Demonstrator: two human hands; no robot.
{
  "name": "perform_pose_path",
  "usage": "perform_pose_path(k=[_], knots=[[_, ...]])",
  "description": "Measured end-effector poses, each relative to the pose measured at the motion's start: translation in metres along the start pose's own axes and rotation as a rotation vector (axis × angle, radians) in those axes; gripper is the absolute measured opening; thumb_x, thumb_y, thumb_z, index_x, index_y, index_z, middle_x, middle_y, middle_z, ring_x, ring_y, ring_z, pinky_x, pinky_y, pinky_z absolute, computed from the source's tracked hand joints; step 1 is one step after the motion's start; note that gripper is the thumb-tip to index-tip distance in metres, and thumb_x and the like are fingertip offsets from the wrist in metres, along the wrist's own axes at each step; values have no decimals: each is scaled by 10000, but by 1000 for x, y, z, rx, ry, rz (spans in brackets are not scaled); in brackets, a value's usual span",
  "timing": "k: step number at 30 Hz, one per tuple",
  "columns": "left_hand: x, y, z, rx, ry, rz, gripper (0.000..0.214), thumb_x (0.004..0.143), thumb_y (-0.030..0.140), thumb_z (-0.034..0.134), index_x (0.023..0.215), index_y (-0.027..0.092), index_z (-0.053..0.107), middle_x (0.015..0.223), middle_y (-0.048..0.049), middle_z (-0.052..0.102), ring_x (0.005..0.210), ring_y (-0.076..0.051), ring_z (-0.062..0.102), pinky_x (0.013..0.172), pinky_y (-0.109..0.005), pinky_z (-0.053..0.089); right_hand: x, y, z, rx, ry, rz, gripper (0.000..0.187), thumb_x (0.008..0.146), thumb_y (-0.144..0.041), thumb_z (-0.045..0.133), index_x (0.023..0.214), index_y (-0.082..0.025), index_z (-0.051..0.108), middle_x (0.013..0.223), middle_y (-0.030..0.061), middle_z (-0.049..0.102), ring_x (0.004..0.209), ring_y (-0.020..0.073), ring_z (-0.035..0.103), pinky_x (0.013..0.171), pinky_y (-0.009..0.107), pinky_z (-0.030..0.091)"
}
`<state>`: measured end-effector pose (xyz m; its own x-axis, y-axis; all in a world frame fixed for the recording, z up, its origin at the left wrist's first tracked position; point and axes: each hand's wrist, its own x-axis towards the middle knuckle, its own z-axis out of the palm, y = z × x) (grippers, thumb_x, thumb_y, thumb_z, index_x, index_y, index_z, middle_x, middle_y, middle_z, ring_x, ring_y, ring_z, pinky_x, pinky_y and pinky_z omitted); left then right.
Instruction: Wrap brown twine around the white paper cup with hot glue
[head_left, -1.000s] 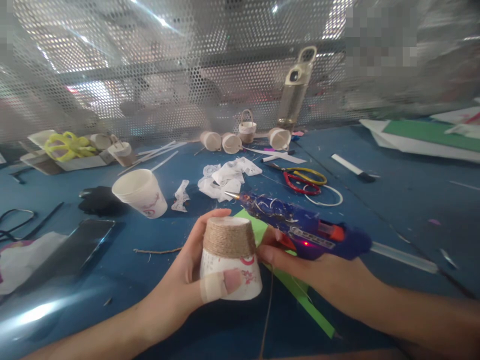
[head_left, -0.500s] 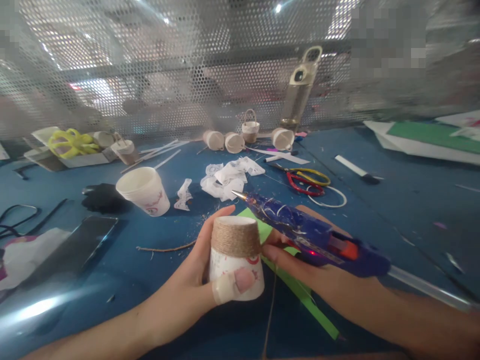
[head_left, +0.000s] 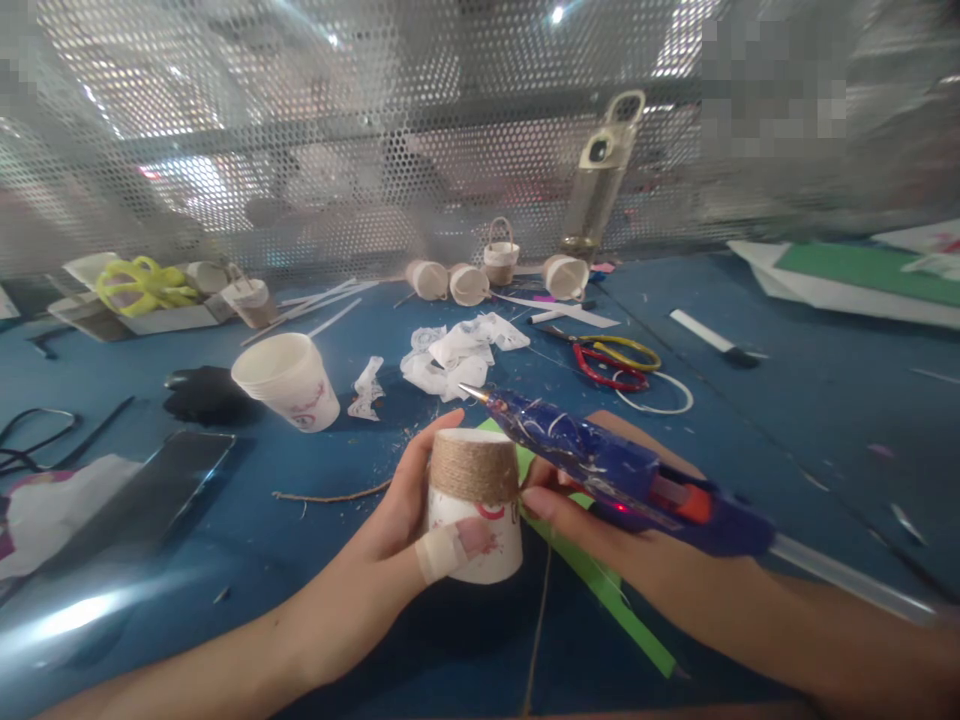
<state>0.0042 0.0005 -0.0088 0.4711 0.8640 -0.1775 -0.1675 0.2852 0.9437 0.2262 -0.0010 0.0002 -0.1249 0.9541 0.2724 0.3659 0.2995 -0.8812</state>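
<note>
Paper cup (head_left: 505, 545), narrow end up, low centre of view, twine (head_left: 474, 469) coiled round upper part. Probably light, easily crushed: hold gently by bare wall below twine. Left hand (head_left: 394, 540) curled round it. Right hand (head_left: 604, 535) closed on glue gun (head_left: 592, 450), thumb and finger pinched at cup's side. Spare cups (head_left: 289, 385) tilted, nested, mouth open; bottle (head_left: 595, 195) contents unclear.

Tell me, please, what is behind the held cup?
Green paper shows beyond the held cup, at its upper right. Whatever the cup directly covers cannot be seen.
</note>
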Motion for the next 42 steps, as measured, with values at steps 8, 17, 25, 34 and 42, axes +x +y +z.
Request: perform_pose_path(k=[8,17,25,34,42], knots=[[1,-2,0,36,-2,11,955,858,326,827,1633,429,280,1575,-62,568,1394,-351,553,1134,-463,453,0,0,0,7,-17,-13,145,864,-310,739,825,-266,607,697,-55,716,588,142,668,531,264,596],[0,5,-1,-16,52,40,797,880,366,766,1576,386,377,1515,-62,610,1345,-353,586,1064,-431,497,-4,-5,-9,-89,-71,-78,133,898,-311,722,855,-276,601,711,-60,690,591,132,642,574,267,565],[-4,4,-12,-77,64,63,716,919,390,688,1573,381,398,1512,-38,614,1376,-355,544,1074,-438,456,-6,10,-24,-37,-119,-259,133,872,-205,655,805,-285,571,744,-23,659,596,153,593,542,307,472],[-8,6,-10,-188,97,126,740,875,399,712,1560,404,434,1440,-58,660,1283,-371,614,1009,-481,499,0,23,-33,-101,-204,-446,221,863,-174,633,775,-275,457,697,-46,489,599,152,458,552,325,314],[-12,6,-13,-130,98,123,744,886,435,706,1568,453,407,1495,-42,608,1323,-384,568,1058,-523,478,-7,19,-35,-211,-165,-351,246,969,-307,495,736,-280,423,700,-17,429,599,186,370,549,351,208]])
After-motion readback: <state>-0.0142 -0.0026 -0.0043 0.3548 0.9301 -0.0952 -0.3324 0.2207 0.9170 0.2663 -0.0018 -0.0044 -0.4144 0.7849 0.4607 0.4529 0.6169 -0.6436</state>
